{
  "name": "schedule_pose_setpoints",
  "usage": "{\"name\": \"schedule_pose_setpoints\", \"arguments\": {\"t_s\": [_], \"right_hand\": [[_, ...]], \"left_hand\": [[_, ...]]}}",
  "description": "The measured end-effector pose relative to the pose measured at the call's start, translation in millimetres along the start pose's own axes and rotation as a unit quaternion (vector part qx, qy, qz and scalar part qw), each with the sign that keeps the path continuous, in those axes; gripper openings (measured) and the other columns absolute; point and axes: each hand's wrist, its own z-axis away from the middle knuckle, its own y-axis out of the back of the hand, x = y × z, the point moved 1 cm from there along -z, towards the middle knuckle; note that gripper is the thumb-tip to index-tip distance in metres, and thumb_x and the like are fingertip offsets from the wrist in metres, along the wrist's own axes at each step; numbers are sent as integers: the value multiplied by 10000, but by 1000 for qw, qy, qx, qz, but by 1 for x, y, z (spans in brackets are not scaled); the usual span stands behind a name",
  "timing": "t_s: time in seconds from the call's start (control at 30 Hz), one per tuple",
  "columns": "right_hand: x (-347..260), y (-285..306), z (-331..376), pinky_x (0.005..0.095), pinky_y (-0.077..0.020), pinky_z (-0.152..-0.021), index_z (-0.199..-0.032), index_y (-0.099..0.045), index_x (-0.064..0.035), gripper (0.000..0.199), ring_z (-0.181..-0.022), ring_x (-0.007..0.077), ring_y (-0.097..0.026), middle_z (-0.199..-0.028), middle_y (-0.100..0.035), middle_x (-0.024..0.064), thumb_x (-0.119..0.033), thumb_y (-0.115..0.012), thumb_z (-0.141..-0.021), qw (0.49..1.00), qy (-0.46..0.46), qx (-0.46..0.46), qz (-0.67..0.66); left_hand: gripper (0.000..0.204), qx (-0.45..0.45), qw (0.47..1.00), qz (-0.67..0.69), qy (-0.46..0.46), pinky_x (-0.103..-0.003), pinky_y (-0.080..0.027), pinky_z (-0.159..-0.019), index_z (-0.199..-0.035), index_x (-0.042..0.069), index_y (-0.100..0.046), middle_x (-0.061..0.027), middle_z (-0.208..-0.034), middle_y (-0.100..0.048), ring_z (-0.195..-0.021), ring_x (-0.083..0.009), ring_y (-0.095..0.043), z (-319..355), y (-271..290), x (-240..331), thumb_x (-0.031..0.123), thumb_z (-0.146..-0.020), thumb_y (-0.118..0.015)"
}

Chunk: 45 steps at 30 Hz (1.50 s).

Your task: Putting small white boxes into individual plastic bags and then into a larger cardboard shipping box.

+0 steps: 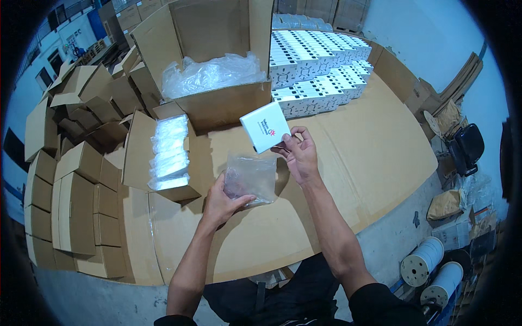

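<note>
My right hand (299,154) pinches a small flat white box (265,128) by its lower right corner, holding it tilted above the table. A red mark and dark print show on the box's face. Lower and to the left, my left hand (224,200) grips a clear plastic bag (251,176) by its lower left side, thumb on top. The white box is apart from the bag, above and beyond it. To the left of the bag stands an open cardboard carton (191,192) filled with a row of plastic-wrapped packs (169,152).
A large open carton (228,103) holding clear bags (217,73) stands at the back. Stacked white boxes (312,81) fill the far right of the cardboard-covered table (375,157). Brown cartons (76,212) crowd the left. Cable spools (423,261) and a black chair (466,148) are at right.
</note>
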Motion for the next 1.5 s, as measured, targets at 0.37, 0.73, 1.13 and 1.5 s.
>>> {"name": "schedule_pose_setpoints", "arguments": {"t_s": [0.37, 0.73, 1.13, 1.5], "right_hand": [[-5, -4, 4, 287, -542, -754, -1100, -501, -81, 197, -853, 122, -641, -931, -630, 46, -71, -656, -978, 995, -12, -44, 88], [-3, -16, 10, 257, -520, -713, -1099, -483, -106, 184, -873, 85, -609, -967, -595, 11, -108, -635, -994, 980, -124, -50, 150], [6, -4, 1, 231, -466, -660, -1054, -520, -87, 138, -799, 69, -565, -909, -586, -1, -110, -628, -972, 968, -89, -96, 213], [8, -20, 14, 241, -504, -730, -1264, -605, -9, 340, -795, 72, -603, -957, -686, 12, -186, -679, -983, 935, -214, -63, 276]], "left_hand": [[580, 11, 996, 71, 57, -248, -553, -543, -1229, 30, -532, -62, -961, -669, -715, -110, -646, 2, 0, 12, 52, -760, -873], [555, 35, 999, 38, -4, -260, -565, -639, -1214, 2, -535, -77, -995, -673, -790, -109, -655, -2, 1, -1, 68, -774, -867], [287, 78, 985, 153, 19, -273, -523, -825, -1165, -19, -608, -41, -1008, -674, -909, -101, -631, -23, -3, -12, 195, -988, -683], [310, 170, 965, 198, 4, -271, -502, -828, -1158, -8, -637, -46, -1032, -703, -919, -93, -627, -35, -4, -17, 241, -983, -699]]}}
